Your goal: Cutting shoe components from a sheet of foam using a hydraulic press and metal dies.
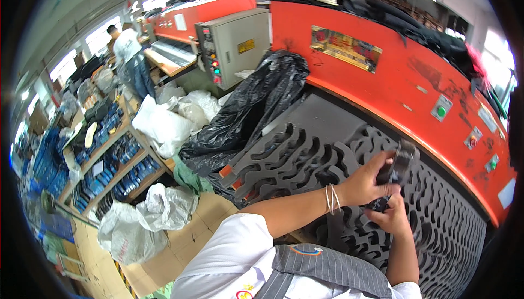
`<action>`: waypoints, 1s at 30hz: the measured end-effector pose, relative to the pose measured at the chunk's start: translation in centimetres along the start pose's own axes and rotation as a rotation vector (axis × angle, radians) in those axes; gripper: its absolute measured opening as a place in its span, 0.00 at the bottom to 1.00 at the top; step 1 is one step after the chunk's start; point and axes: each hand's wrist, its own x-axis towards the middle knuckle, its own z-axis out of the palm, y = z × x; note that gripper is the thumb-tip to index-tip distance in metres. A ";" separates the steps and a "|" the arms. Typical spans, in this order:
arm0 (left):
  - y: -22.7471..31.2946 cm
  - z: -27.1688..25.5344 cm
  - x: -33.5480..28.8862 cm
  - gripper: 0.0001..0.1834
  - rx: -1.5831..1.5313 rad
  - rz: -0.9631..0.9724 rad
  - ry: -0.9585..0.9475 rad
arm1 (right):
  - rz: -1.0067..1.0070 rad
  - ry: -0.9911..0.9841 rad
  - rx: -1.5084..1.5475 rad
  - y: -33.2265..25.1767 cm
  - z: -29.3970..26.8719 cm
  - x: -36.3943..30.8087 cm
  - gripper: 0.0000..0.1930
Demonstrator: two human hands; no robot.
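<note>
Head view: left hand (367, 186) and right hand (391, 216) both grasp 1 dark bundle (394, 171), held over the cut sheet (423, 220). Risk, my judgement: uneven grip could let it slip onto the sheet. Bundle's make-up unclear; fingers partly hidden behind it; torso hides sheet's near edge.

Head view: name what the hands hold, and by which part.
A dark object, kind unclear: the left hand grips its left side, the right hand its lower end.
</note>
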 end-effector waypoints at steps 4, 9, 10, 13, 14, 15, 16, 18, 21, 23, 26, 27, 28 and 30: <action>-0.2 -1.3 1.2 0.40 0.507 0.102 -0.264 | -0.045 0.221 -0.118 1.3 -0.4 -2.6 0.21; 1.4 -6.4 5.2 0.29 1.107 0.104 -0.222 | 0.330 0.478 -0.405 2.2 -5.8 -10.1 0.16; 1.2 -7.4 4.8 0.28 1.094 0.071 -0.173 | 0.422 0.523 -0.436 2.8 -6.3 -11.5 0.15; -1.2 -6.8 3.7 0.32 0.978 0.045 -0.412 | 0.727 0.543 -0.706 5.6 -7.6 -16.6 0.15; -2.3 -6.1 3.2 0.33 0.943 0.055 -0.527 | 0.756 0.557 -0.711 6.5 -7.8 -18.2 0.15; -3.0 -5.4 2.4 0.34 0.944 0.097 -0.641 | 0.816 0.480 -0.767 7.6 -7.7 -19.6 0.17; -3.7 -4.9 1.8 0.35 0.944 0.138 -0.751 | 0.873 0.399 -0.822 8.4 -7.5 -20.7 0.19; -5.0 -4.7 1.1 0.37 0.968 0.042 -0.847 | 0.996 0.332 -0.782 7.9 -6.9 -20.3 0.30; -6.1 -4.6 1.9 0.39 1.179 0.026 -1.070 | 0.612 0.416 -0.850 6.2 -6.7 -17.0 0.41; -7.1 -4.6 2.5 0.42 1.211 -0.013 -1.195 | 0.419 0.278 -0.702 5.7 -6.2 -14.0 0.47; -8.2 -3.8 3.0 0.47 1.210 -0.057 -1.292 | 0.323 0.060 -0.579 6.0 -3.4 -11.0 0.55; -8.3 -3.5 3.0 0.51 1.165 -0.103 -1.267 | 0.313 -0.001 -0.551 6.8 -2.3 -10.3 0.55; -8.3 -3.3 2.9 0.56 1.118 -0.150 -1.242 | 0.305 -0.063 -0.520 7.5 -1.2 -9.7 0.56; -7.0 -3.2 1.6 0.68 1.086 -0.176 -1.238 | 0.335 -0.158 -0.640 7.8 0.4 -9.0 0.50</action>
